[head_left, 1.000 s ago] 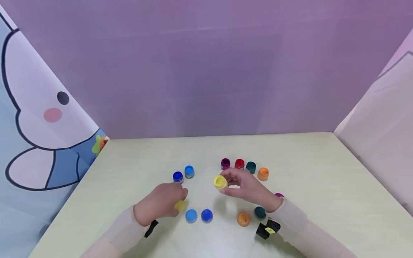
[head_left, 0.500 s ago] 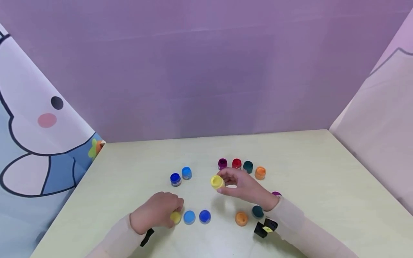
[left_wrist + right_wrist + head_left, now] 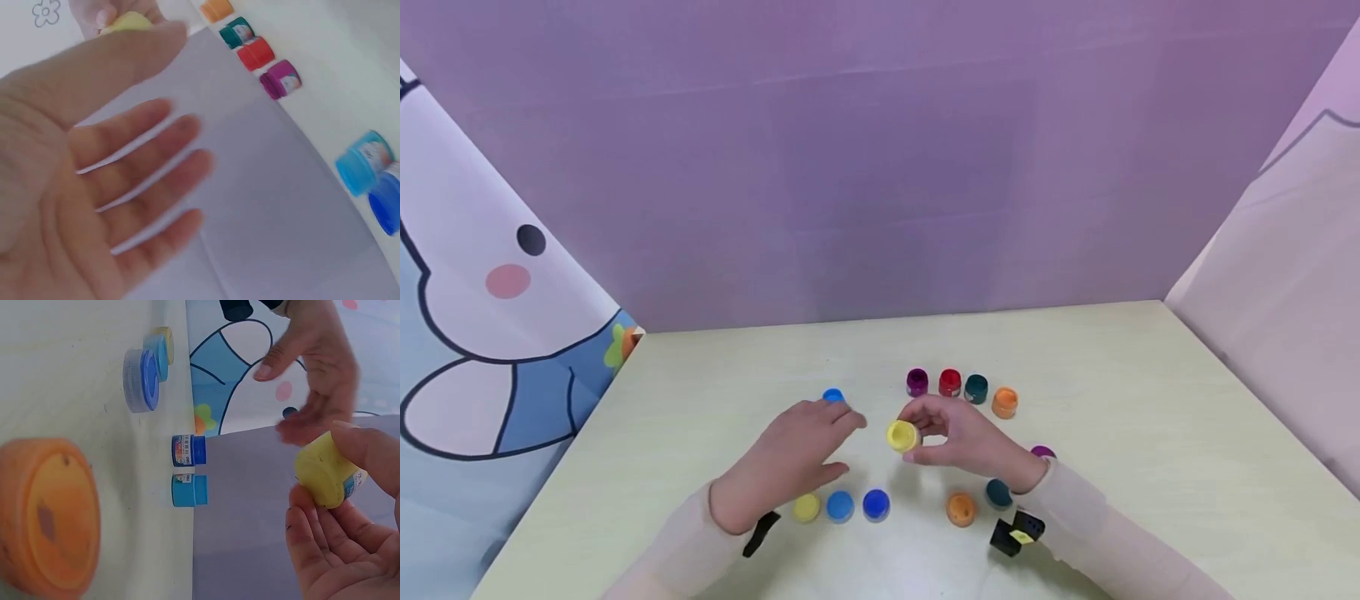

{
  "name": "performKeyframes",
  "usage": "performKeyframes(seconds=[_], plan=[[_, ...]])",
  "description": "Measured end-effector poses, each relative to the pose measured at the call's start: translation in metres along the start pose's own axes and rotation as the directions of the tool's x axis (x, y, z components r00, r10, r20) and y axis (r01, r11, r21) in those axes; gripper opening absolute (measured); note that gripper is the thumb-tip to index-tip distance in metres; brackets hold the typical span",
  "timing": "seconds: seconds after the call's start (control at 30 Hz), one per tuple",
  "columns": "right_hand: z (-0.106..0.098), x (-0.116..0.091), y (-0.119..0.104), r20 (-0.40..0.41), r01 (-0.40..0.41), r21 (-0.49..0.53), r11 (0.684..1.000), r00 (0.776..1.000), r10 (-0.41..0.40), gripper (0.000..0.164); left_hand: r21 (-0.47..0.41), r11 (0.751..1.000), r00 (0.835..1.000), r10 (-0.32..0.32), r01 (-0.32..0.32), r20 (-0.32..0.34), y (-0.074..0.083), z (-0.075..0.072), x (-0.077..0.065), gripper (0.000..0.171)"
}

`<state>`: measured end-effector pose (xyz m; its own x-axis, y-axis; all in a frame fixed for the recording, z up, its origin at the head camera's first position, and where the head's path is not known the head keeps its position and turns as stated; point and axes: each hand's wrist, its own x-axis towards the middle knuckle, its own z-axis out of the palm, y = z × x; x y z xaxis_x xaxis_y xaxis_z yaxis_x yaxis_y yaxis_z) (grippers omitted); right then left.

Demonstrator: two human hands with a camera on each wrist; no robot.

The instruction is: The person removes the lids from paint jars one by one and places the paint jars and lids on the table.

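Observation:
My right hand (image 3: 958,437) pinches a small yellow paint jar (image 3: 902,436) between thumb and fingers, above the table. Its yellow mouth faces the head camera, and part of a label shows in the right wrist view. My left hand (image 3: 793,454) hovers left of the jar, apart from it, fingers extended and holding nothing; the left wrist view shows its bare palm (image 3: 69,206). Below it on the table lies a yellow lid (image 3: 807,507), beside a light blue lid (image 3: 840,506) and a dark blue lid (image 3: 876,505).
Purple (image 3: 917,382), red (image 3: 950,382), green (image 3: 976,388) and orange (image 3: 1004,402) jars stand behind my right hand. Light blue (image 3: 189,490) and dark blue (image 3: 189,450) jars stand farther left. Orange (image 3: 961,509), green (image 3: 998,493) and purple (image 3: 1042,452) lids lie near my right forearm.
My left hand set the yellow lid down left of the light blue lid, let go, then rose toward the jar with its fingers spread. The right hand still holds the yellow jar, almost unmoved.

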<state>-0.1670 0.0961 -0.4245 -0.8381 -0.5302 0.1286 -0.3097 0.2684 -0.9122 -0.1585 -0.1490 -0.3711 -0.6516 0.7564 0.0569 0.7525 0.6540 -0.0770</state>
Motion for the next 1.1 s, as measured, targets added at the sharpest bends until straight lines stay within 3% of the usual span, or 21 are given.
performKeyframes(seconds=[0.1,0.2,0.3,0.4,0.57,0.83,1.0,1.1], plan=[[0.001,0.001,0.001,0.030,0.002,0.005,1.000,1.000,-0.002,0.035,0.058,0.992,0.992,0.117,-0.114,-0.049,0.008,-0.004,0.006,0.057],[0.002,0.001,0.002,0.060,0.004,0.015,1.000,0.998,-0.005,0.036,0.110,0.968,0.971,0.232,-0.224,-0.063,0.015,-0.006,0.012,0.062],[0.003,0.000,0.004,0.095,0.013,0.032,0.999,0.995,-0.016,0.036,0.174,0.940,0.946,0.312,-0.293,-0.090,0.022,-0.004,0.016,0.052],[0.004,0.000,0.005,0.129,0.027,0.042,0.999,0.991,-0.032,0.035,0.242,0.917,0.926,0.355,-0.318,-0.127,0.027,-0.002,0.020,0.039],[0.005,0.000,0.004,0.157,0.045,0.043,0.998,0.986,-0.052,0.035,0.305,0.894,0.910,0.386,-0.330,-0.148,0.031,0.002,0.021,0.029],[0.002,0.000,0.001,0.226,0.011,0.035,0.999,0.974,-0.019,0.038,0.330,0.875,0.912,0.402,-0.355,-0.084,0.034,0.004,0.025,0.025],[-0.010,-0.003,0.002,0.224,-0.044,-0.040,0.998,0.973,0.052,0.045,0.306,0.892,0.929,0.366,-0.332,-0.059,0.033,0.002,0.032,0.030],[-0.019,-0.005,0.005,0.197,-0.038,-0.083,0.996,0.979,0.054,0.046,0.288,0.909,0.943,0.328,-0.300,-0.055,0.032,0.000,0.036,0.034]])
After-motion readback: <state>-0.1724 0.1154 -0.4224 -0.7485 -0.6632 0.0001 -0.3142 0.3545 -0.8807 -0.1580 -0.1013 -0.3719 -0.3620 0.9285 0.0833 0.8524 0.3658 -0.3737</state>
